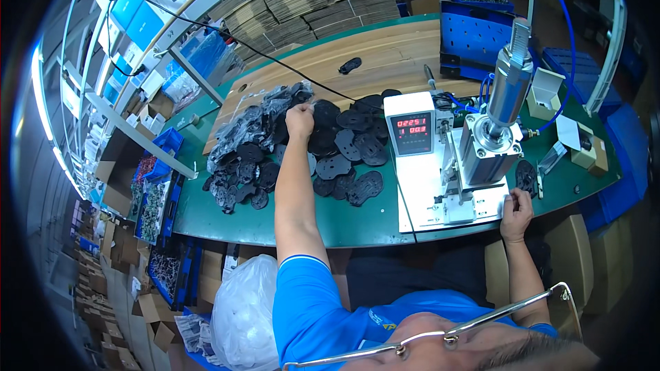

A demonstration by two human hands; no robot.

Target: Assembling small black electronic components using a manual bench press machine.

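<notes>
Our left hand [300, 119] pinches a bagged black part [311, 106] on the pile [254, 144]; right hand [516, 211] fingers curled at the press base [474, 209], grip unclear

Pile of flat parts [289, 144] lies on the table [275, 220], left of the press machine [454, 165].

My left hand [300, 121] is out over the pile of black plastic parts [302, 144], fingers closed on one flat piece at the pile's top edge. Parts are flat, dark, roundish plates with holes, heaped loose on the green bench; left half sits in clear bags, right half spread bare. My right hand [517, 207] rests at the white press base [447, 192] front corner, fingers curled; can't tell if it grips anything.
</notes>
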